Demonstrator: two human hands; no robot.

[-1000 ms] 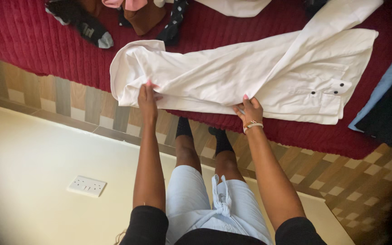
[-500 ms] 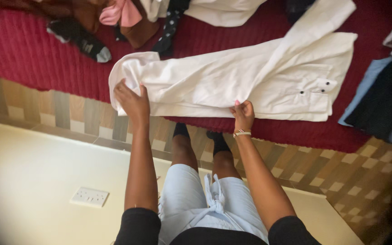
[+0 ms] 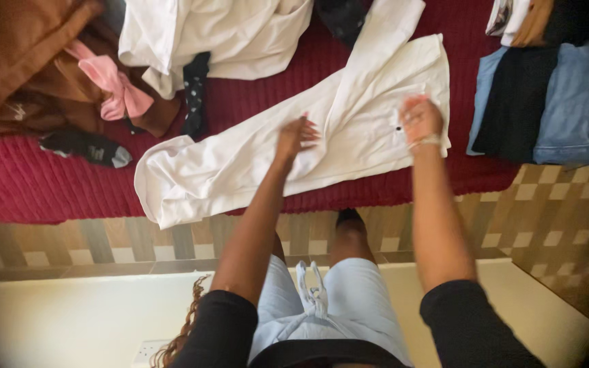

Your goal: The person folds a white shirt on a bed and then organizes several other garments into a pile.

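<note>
White trousers (image 3: pixel 240 167) lie stretched across the dark red bed cover (image 3: pixel 35 184), one leg end hanging at the bed's front edge. My left hand (image 3: pixel 296 136) is on the middle of the trousers, fingers curled down into the fabric. My right hand (image 3: pixel 419 119), with a bracelet at the wrist, grips the waistband end beside a small black button. Both hands are blurred.
A heap of brown, pink and white clothes (image 3: pixel 124 88) with black socks (image 3: pixel 86 146) lies at the back left. Folded jeans and dark garments (image 3: pixel 553 102) are stacked at the right. Patterned floor tiles (image 3: pixel 553 225) run below the bed, and a cream wall (image 3: pixel 69 320) is nearest me.
Both hands moved right along the trousers, from the leg end to the middle and the waistband. The view swung right and up, showing more clothes on the bed.
</note>
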